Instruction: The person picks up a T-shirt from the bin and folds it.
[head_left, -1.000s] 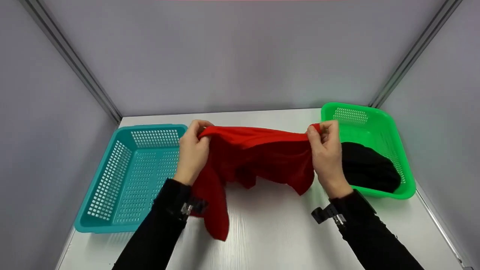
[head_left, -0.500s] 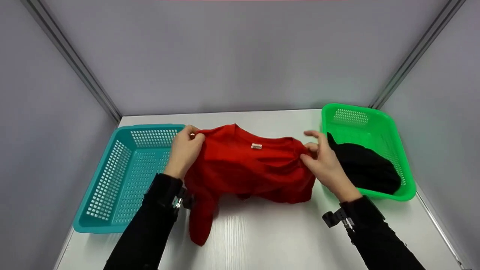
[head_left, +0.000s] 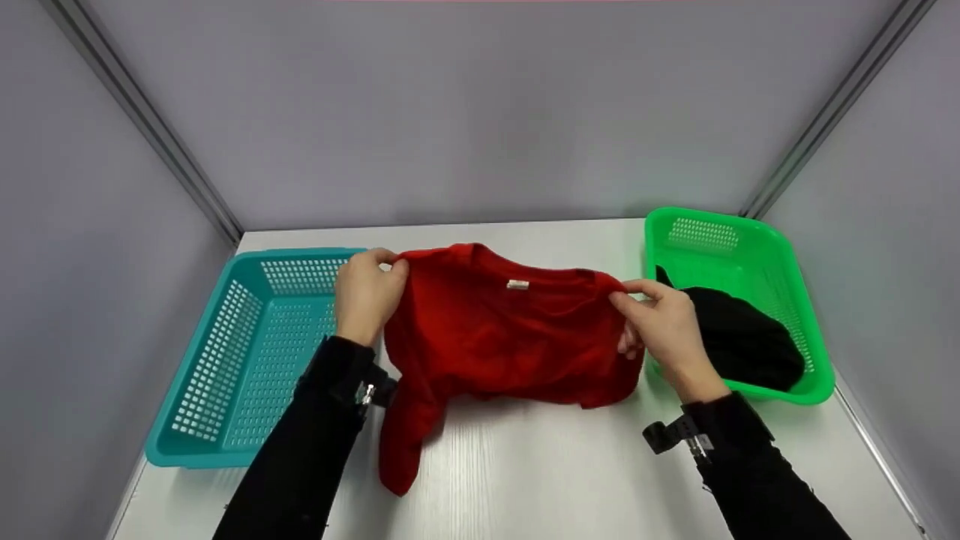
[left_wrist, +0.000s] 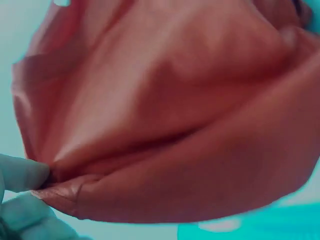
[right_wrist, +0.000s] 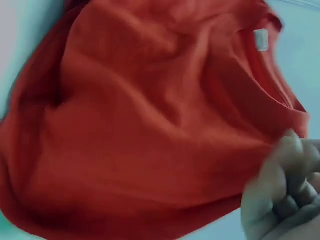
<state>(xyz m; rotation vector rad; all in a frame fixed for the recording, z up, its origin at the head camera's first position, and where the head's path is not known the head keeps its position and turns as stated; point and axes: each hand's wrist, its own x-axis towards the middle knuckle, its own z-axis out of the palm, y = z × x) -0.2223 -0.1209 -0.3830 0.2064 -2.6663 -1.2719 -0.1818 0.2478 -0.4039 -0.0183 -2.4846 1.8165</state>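
A red long-sleeved top (head_left: 502, 337) hangs stretched between both hands above the white table, its round neckline up and a small white label (head_left: 517, 284) showing inside the collar. My left hand (head_left: 369, 296) pinches one shoulder between thumb and fingers; in the left wrist view the fingertips (left_wrist: 25, 174) grip a fold of the cloth. At the other shoulder, my right hand (head_left: 664, 326) pinches the fabric near the neckline. One sleeve (head_left: 403, 450) dangles below the left hand. The other sleeve is mostly hidden.
A teal perforated basket (head_left: 161, 450) stands at the left, partly behind the left arm. On the right, a bright green basket (head_left: 821, 375) holds a folded black cloth (head_left: 742, 337). Grey panels (head_left: 487, 112) enclose the table (head_left: 525, 480) at the back and sides.
The red top has turned from a bunched, drooping drape so its neckline and label show. My right hand shifted its hold along the shoulder; my left hand moved slightly left.
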